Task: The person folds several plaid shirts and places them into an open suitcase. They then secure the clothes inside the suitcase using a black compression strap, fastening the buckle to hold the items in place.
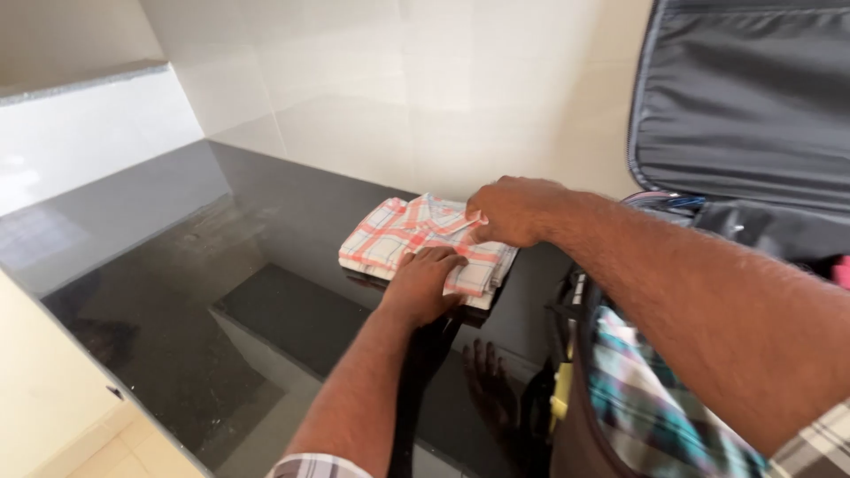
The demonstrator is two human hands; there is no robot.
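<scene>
Black polished stone counter (177,265) carried a folded checked shirt (390,235), white w/ red-orange lines, lying near the tiled wall (398,97). Left hand (423,283) pressed flat on shirt's near edge, fingers spread, gripping nothing. Right hand (513,211), at 1 o'clock from the left, pinched the shirt's far corner, fingers curled. Open grey suitcase (744,106) stood at 3 o'clock, teal plaid cloth (646,398) inside.

Counter (177,265) left of folded shirt (390,235) free; open suitcase (744,106) blocks right, tiled wall (398,97) probably close behind.
</scene>
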